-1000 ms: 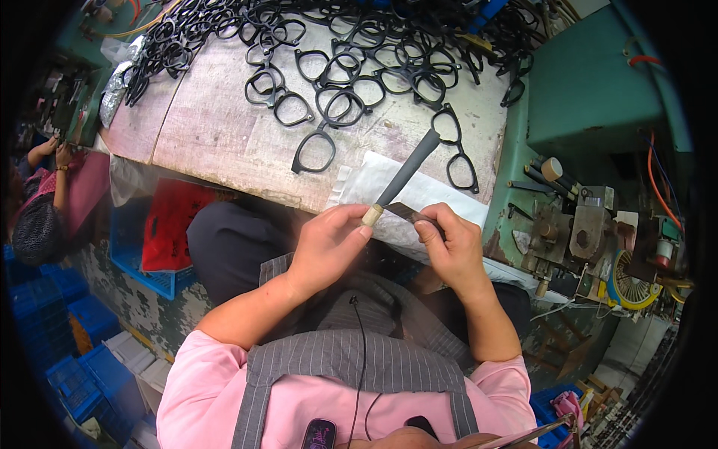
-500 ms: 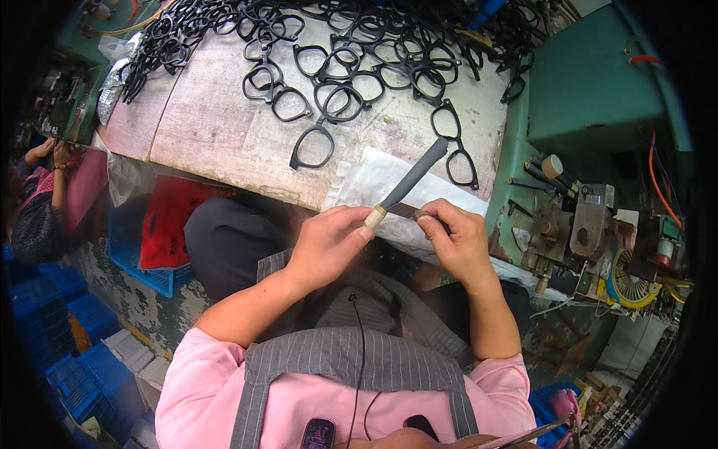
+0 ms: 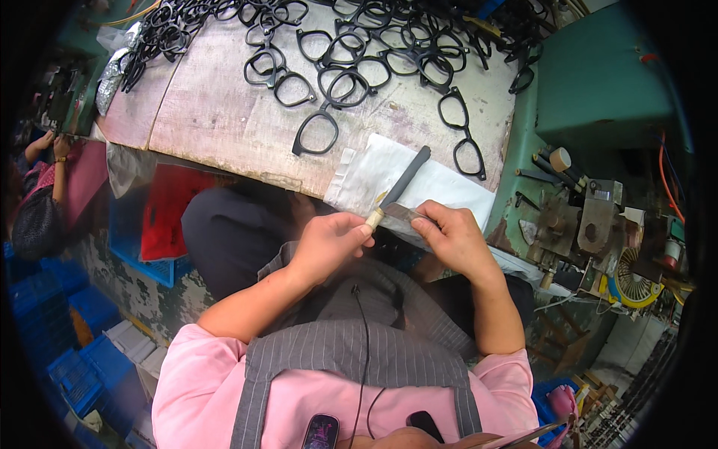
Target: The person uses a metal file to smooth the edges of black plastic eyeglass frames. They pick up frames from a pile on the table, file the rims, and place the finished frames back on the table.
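Note:
My left hand is closed around the pale handle of a long, dark grey flat file, which points up and away to the right over the table's front edge. Between the thumb and fingers of my right hand is a thin, flat metal blade. The blade's end lies against or just beside the file near its handle; I cannot tell if they touch. Beneath the tools, a white sheet covers the table edge. Nearest to it are a black glasses frame on the right and another glasses frame on the left.
Many black glasses frames lie heaped across the far part of the worn table. At right stands a green machine with a metal clamp and a small fan. Blue crates and another person are at left.
The file has turned from showing its wide, blurred face to a narrower side, and its tip has shifted left. Both hands stay close to where they were.

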